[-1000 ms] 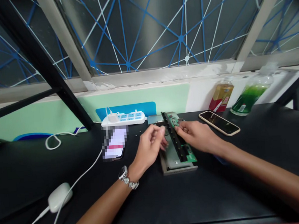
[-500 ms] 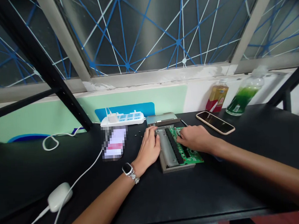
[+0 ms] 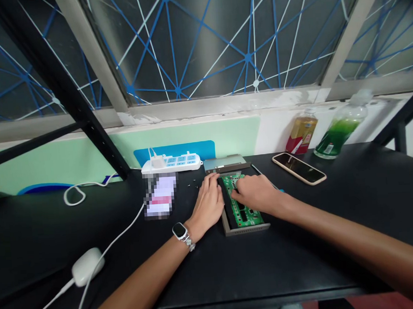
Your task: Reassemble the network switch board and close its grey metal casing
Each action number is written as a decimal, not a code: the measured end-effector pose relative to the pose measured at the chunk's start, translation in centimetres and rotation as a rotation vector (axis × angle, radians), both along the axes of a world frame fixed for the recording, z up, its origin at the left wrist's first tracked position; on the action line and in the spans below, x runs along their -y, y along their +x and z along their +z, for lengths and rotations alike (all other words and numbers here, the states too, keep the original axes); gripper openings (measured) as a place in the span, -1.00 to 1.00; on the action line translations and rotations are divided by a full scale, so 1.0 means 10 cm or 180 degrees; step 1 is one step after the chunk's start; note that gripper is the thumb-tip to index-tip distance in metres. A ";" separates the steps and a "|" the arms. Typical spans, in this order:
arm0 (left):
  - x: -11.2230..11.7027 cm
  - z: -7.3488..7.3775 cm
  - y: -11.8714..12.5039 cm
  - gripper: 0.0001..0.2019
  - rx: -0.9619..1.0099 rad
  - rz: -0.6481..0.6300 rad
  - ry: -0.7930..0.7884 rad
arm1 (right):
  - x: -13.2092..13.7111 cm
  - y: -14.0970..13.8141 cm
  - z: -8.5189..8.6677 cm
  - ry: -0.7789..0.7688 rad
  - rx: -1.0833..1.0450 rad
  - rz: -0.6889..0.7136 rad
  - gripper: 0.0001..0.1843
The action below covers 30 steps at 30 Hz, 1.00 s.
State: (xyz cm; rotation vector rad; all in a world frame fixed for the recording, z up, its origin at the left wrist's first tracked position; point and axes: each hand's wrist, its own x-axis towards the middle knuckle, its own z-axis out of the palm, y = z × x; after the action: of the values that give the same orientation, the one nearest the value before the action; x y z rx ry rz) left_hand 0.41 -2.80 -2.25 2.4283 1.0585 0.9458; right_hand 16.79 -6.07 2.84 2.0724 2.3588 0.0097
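Note:
A green circuit board lies flat inside a shallow grey metal case on the black table. My left hand, with a watch on its wrist, rests on the case's left side, fingers stretched along the edge. My right hand lies on top of the board near its far end, fingers bent and pressing down on it. A grey metal cover lies just behind the case.
A white power strip with a white cable sits at the back, with a phone with a blurred screen in front of it. Another phone and two bottles stand to the right. A white adapter lies at left.
The board, tilted up on edge a second ago, has come down and now lies flat in the case. Both hands have moved onto it.

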 end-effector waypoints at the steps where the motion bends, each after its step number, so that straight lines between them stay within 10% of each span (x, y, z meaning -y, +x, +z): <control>1: 0.00 0.00 0.00 -0.64 -0.0010 0.0003 -0.0014 | 0.00 -0.01 0.00 0.0001 -0.0013 0.0012 -0.61; 10: 0.02 0.00 0.00 -0.66 0.0026 0.0052 -0.0009 | 0.08 -0.10 0.03 0.0051 -0.0358 0.0056 -0.54; 17: -0.16 0.31 -0.21 -0.79 0.0027 0.0413 0.0217 | 0.45 0.82 -0.03 0.0373 -0.0293 -0.0635 -0.52; 21: -0.40 0.46 -0.49 -0.93 -0.0220 0.0057 0.0287 | 0.54 1.19 -0.26 0.0020 -0.0460 -0.0321 -0.49; 30: -0.48 0.25 -0.48 -0.85 -0.0774 -0.0225 0.0084 | 0.65 1.06 0.15 -0.0650 -0.4640 -0.0076 -0.43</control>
State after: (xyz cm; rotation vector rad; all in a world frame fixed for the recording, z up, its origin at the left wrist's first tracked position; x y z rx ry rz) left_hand -4.43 1.99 0.28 2.6340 1.0349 0.6580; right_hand 27.36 -12.60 4.31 2.2469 2.4768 -2.2789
